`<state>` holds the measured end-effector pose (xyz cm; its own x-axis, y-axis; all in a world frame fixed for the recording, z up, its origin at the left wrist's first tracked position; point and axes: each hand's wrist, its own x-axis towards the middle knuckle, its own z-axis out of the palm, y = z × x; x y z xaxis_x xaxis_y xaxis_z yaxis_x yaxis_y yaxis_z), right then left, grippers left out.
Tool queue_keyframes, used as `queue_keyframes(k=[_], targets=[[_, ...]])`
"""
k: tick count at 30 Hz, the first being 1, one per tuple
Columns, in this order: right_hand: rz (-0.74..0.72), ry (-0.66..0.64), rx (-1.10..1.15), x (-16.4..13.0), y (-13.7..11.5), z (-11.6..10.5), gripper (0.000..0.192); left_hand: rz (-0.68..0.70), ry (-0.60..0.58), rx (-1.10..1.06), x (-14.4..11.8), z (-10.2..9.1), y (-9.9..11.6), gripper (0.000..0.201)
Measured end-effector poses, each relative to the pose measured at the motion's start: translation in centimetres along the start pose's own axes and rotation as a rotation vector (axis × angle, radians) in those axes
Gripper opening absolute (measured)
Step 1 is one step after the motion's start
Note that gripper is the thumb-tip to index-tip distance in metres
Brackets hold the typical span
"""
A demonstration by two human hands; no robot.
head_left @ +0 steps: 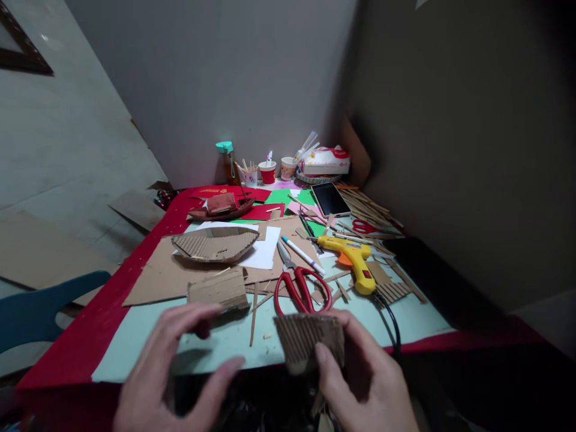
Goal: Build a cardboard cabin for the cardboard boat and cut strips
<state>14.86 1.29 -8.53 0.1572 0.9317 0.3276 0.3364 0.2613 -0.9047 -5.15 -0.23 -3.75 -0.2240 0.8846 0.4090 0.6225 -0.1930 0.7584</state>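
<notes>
My right hand (364, 378) grips a small piece of corrugated cardboard (306, 339) at the table's near edge, thumb on its front and fingers behind. My left hand (171, 372) hovers just left of it with fingers spread and curled, holding nothing. Beyond the left hand lies a folded cardboard block (218, 291). Red-handled scissors (299, 282) lie right behind the held piece. A cardboard boat hull (216, 245) rests on a flat brown sheet further back.
A yellow glue gun (353, 258) with black cord lies to the right, near a white pen (302, 254). A dark model boat (220, 207), phone (330, 199), cups (267, 172), a bottle (226, 162) and cardboard strips (366, 210) crowd the far end. A blue chair (40, 306) stands at left.
</notes>
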Motion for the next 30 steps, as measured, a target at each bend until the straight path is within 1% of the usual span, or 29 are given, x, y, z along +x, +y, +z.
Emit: queue_keyframes(k=[1,2,4,5,8,11,13,16,19,21,24,27,30], targets=[[-0.019,0.021,-0.033,0.8,-0.4,-0.2,0.021,0.100,0.031,0.137,0.8,-0.7,-0.8,0.031],[-0.041,0.066,-0.062,1.7,-0.8,-0.3,0.017,0.183,0.036,0.278,1.6,-1.4,-1.5,0.036],[-0.125,0.117,-0.110,3.1,-1.7,0.1,0.009,0.348,-0.016,0.442,3.3,-2.4,-2.7,0.045],[-0.173,0.136,-0.131,3.7,-2.1,0.5,0.007,0.408,-0.035,0.497,4.0,-2.6,-3.1,0.050],[-0.294,0.160,-0.192,4.9,-2.9,1.9,0.007,0.521,-0.129,0.575,5.7,-2.6,-3.4,0.061],[-0.341,0.168,-0.227,5.3,-3.1,2.9,0.009,0.602,-0.249,0.625,7.0,-2.2,-3.2,0.069],[-0.347,0.162,-0.233,5.5,-3.0,3.2,0.010,0.622,-0.320,0.656,7.7,-1.8,-3.2,0.070],[-0.357,0.157,-0.234,5.7,-2.7,3.4,0.010,0.584,-0.401,0.653,8.7,-1.5,-3.4,0.068],[-0.367,0.157,-0.221,5.9,-2.5,3.5,0.012,0.508,-0.471,0.588,9.1,-1.5,-3.3,0.060],[-0.384,0.160,-0.206,6.0,-2.6,3.6,0.014,0.449,-0.492,0.529,9.1,-1.6,-3.0,0.055],[-0.439,0.194,-0.169,6.2,-2.7,3.7,0.017,0.385,-0.459,0.444,8.5,-2.1,-2.5,0.053],[-0.564,0.250,-0.132,6.0,-3.0,3.4,0.022,0.270,-0.401,0.384,7.1,-2.9,-2.4,0.056],[-0.684,0.191,-0.146,5.5,-3.2,2.6,0.029,0.106,-0.376,0.284,5.1,-3.5,-2.3,0.055]])
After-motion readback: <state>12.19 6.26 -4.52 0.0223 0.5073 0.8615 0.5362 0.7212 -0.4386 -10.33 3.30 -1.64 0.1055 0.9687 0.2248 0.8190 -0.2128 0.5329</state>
